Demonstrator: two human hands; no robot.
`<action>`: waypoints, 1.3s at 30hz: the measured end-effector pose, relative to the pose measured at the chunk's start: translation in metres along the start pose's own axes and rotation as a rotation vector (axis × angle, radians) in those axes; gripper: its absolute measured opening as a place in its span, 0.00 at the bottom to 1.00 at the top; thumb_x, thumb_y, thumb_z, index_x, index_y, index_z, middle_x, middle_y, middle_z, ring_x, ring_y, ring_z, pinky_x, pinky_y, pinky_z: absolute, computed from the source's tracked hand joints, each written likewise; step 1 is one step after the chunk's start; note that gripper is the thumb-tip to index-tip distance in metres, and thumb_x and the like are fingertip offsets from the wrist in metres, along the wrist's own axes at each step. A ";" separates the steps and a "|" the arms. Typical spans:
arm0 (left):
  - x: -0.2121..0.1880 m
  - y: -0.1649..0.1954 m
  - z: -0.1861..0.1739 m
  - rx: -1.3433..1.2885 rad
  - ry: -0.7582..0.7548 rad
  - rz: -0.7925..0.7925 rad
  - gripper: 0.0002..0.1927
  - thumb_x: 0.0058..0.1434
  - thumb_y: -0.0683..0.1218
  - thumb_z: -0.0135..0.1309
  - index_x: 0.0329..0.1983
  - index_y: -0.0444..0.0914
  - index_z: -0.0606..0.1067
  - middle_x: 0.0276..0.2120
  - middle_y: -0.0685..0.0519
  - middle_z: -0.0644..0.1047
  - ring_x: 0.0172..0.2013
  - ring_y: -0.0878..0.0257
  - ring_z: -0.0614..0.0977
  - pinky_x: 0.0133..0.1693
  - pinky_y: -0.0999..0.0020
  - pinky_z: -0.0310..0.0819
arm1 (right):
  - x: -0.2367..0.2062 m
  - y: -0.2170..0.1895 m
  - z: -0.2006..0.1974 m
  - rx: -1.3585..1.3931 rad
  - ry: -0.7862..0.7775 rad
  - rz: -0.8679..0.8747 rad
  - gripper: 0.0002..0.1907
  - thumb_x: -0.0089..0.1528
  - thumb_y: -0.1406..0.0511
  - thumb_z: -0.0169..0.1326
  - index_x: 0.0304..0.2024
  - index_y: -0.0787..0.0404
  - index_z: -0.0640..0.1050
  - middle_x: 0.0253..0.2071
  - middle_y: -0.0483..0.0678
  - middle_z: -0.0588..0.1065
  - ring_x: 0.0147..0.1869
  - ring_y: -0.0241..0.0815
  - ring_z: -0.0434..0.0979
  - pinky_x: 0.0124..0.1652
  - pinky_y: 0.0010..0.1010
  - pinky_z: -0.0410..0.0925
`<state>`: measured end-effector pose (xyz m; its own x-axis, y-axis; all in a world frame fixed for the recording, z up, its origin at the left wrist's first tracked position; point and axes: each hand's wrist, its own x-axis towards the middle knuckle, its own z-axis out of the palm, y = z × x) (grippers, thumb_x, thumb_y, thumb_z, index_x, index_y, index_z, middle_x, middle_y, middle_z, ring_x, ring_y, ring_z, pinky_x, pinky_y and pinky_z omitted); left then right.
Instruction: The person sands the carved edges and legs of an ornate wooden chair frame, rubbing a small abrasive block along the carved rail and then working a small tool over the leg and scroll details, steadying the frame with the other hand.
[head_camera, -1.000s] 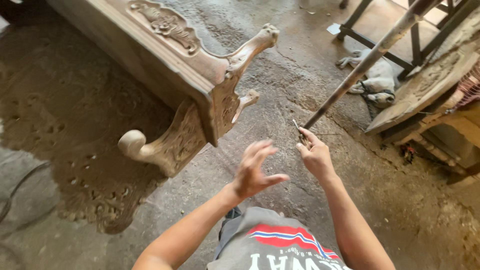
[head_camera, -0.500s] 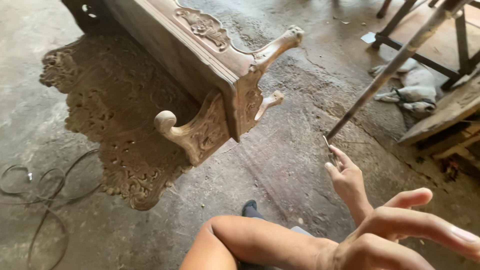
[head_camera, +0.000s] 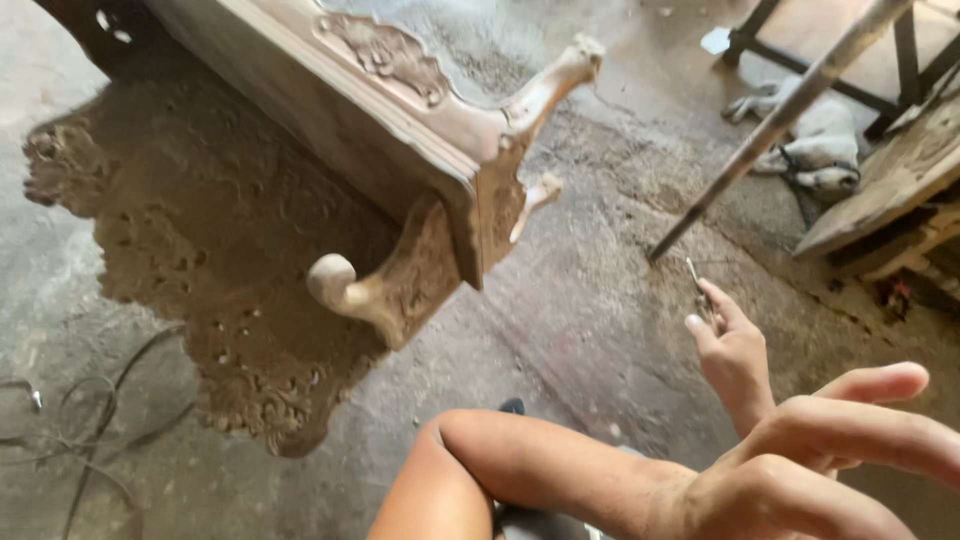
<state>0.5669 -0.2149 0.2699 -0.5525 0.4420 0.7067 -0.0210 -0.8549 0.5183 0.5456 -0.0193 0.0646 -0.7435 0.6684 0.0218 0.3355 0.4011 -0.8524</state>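
My right hand (head_camera: 733, 352) pinches a small thin metal piece (head_camera: 698, 283) between thumb and fingers, low over the concrete floor. It is just below the foot of a slanted metal rod (head_camera: 770, 125). My left hand (head_camera: 835, 450) is raised close to the camera at the bottom right, fingers spread and holding nothing. Its forearm (head_camera: 540, 465) crosses the bottom of the view. To the left lies a carved unfinished wooden furniture piece (head_camera: 400, 120), tipped over, with a curled carved leg (head_camera: 375, 290) pointing toward me.
A carved openwork wooden panel (head_camera: 200, 270) lies flat on the floor under the furniture. Cables (head_camera: 70, 440) trail at the lower left. A pale dog (head_camera: 815, 150) lies at the upper right beside dark frame legs (head_camera: 905, 50) and rough wooden planks (head_camera: 890, 180).
My left hand has swung up from beside the right hand to close in front of the camera. The view has shifted so the furniture sits more to the right; the right hand keeps its hold.
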 end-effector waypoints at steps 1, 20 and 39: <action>0.001 0.004 -0.008 0.002 0.000 0.029 0.11 0.74 0.51 0.43 0.52 0.41 0.66 0.67 0.48 0.66 0.71 0.56 0.64 0.74 0.56 0.48 | 0.003 -0.006 0.006 0.008 0.004 -0.016 0.28 0.62 0.68 0.58 0.66 0.52 0.75 0.23 0.37 0.61 0.26 0.29 0.58 0.26 0.24 0.58; 0.026 0.038 -0.121 0.082 -0.023 0.075 0.13 0.67 0.48 0.49 0.54 0.43 0.70 0.62 0.52 0.68 0.67 0.55 0.66 0.71 0.57 0.58 | 0.046 -0.059 0.114 0.009 -0.039 0.039 0.30 0.62 0.68 0.57 0.68 0.51 0.74 0.23 0.37 0.63 0.26 0.29 0.60 0.27 0.24 0.59; 0.169 -0.180 -0.503 1.979 0.027 -0.274 0.30 0.56 0.60 0.60 0.56 0.39 0.70 0.52 0.44 0.74 0.57 0.47 0.72 0.60 0.31 0.51 | 0.251 -0.046 0.156 0.265 -0.147 -0.105 0.24 0.66 0.65 0.53 0.65 0.59 0.73 0.30 0.40 0.75 0.31 0.28 0.70 0.32 0.22 0.66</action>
<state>0.0589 -0.1233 0.0538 -0.7060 0.4651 0.5341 0.6779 0.6620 0.3196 0.2540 0.0324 0.0276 -0.8482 0.5265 0.0580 0.1045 0.2735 -0.9562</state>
